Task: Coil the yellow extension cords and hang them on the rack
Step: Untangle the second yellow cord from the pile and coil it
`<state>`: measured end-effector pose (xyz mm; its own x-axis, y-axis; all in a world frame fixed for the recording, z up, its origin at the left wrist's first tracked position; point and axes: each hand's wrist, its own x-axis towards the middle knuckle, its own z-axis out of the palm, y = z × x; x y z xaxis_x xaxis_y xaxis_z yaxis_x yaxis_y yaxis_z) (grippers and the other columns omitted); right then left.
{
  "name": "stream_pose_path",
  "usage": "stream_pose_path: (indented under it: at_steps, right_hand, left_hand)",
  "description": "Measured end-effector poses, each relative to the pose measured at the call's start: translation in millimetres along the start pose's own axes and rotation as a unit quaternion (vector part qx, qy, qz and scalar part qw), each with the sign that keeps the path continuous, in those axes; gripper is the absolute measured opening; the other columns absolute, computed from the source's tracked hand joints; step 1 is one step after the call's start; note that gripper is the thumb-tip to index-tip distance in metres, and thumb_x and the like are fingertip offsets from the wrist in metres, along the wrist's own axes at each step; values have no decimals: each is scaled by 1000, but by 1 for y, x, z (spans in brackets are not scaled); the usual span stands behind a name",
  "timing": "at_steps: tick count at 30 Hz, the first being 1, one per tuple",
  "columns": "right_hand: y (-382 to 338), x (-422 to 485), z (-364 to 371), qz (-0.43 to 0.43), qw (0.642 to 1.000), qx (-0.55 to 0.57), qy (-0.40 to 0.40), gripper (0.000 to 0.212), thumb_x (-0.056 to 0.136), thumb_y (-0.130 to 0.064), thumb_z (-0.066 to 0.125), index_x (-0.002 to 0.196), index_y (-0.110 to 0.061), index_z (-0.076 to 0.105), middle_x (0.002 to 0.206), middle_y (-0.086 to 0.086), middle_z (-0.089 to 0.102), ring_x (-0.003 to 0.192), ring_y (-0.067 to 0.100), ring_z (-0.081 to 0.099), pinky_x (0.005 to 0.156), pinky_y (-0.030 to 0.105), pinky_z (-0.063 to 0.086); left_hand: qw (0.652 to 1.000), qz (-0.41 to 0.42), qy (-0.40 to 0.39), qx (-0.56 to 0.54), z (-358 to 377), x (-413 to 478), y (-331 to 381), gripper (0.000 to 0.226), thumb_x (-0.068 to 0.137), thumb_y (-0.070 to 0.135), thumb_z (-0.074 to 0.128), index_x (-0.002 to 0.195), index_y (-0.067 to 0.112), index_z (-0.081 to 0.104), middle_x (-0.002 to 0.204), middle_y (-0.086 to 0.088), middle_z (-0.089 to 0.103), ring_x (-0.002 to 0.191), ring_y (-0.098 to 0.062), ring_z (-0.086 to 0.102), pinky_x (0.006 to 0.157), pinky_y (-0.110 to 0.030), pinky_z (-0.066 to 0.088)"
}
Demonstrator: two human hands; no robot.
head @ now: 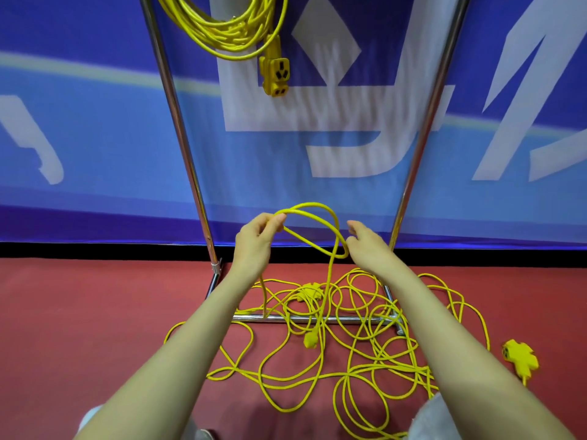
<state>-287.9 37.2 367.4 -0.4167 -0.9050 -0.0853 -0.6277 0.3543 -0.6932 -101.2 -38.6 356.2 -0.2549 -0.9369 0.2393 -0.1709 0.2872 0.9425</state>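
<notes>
Hands are held up side by side, a little apart, in front of the rack [178, 122]. The left hand [255, 241] pinches the loose yellow extension cord [313, 204] between thumb and fingertips, at the top of a round loop. The loop bends over the gap between the hands and curls down to the right hand [367, 246]. That hand is half curled with one finger sticking up. The cord touches its fingers, but I cannot tell if it grips it.

Two strands drop from the loop toward the red floor [95, 312]. A yellow plug [309, 341] is at the low end of one strand. Most of this thin, smooth cord lies in a messy tangle under the arms and over the rack's shiny metal bottom bar [359, 319]. A chunky socket block [309, 290] sits in the tangle. A second socket block [521, 355] lies off to the right.

Up high, a neatly coiled yellow cord [222, 30] hangs on the rack, with its hanging socket block [274, 74] below. Behind is a blue banner [95, 138] with big white shapes.
</notes>
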Motion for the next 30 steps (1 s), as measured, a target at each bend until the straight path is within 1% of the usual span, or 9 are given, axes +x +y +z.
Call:
stream_pose_path:
  at_steps: [3,8,10,12,17,20,23,27,30]
  right_hand:
    - [-5,-3,2,-52,990,129,-22,36,97,-7,33,124,-15,55,116,8,61,113,24,59,95,35,46]
    - [-9,-10,-2,-52,955,274,-98,35,92,-53,47,97,-22,63,91,-2,64,88,12,61,88,31,45]
    - [-3,-9,2,-111,973,187,-79,25,84,-44,66,96,-22,62,91,-3,66,89,8,60,87,28,45]
    - [-2,-7,5,-151,976,155,-35,11,88,-30,65,93,-19,66,90,-1,69,85,3,60,81,21,44]
    - [-8,-5,-3,-99,947,303,-27,11,93,-29,58,87,-20,60,80,-3,57,82,13,57,77,26,43]
    - [-1,-3,3,-101,978,181,-4,25,84,-31,70,87,-16,51,69,-7,45,66,8,44,62,21,35]
    - [2,-4,3,-143,990,16,9,21,87,-29,67,91,-19,49,65,-7,44,60,7,42,52,18,30]
    - [9,-2,-2,-202,972,-118,-18,11,90,-25,62,97,-19,54,85,-2,46,82,20,50,69,29,38]
    - [15,-1,-4,-176,977,-122,1,17,88,-28,64,100,-20,56,98,0,55,86,21,54,74,33,41]
  left_hand:
    - [999,8,27,14,0,-1,3,33,95,40,55,68,21,58,46,14,46,51,-7,38,55,-29,30]
    - [998,-24,35,-38,-14,5,-1,41,80,64,52,60,29,57,48,10,39,52,-15,31,55,-35,24]
    - [999,-25,12,-45,-14,4,1,40,75,68,53,61,31,58,55,10,43,52,-14,31,54,-34,25]
    - [999,-23,-12,-43,-12,3,5,36,81,61,56,64,30,60,64,6,48,52,-11,31,53,-32,25]
    - [997,-38,-43,-51,-17,7,10,23,93,36,58,84,16,67,78,-1,54,50,-6,32,54,-25,26]
    - [997,-58,-54,-26,-20,7,6,29,89,41,63,89,12,69,74,0,52,53,-8,34,55,-27,27]
    - [996,-82,-32,23,-22,6,6,36,87,48,63,77,14,67,51,14,44,55,-10,37,55,-29,29]
    - [990,-134,-12,44,-26,7,9,43,83,49,66,57,18,52,45,12,39,56,-12,36,55,-30,29]
    - [987,-152,-33,40,-26,7,9,40,82,45,69,59,16,56,54,9,42,63,-14,35,58,-29,29]
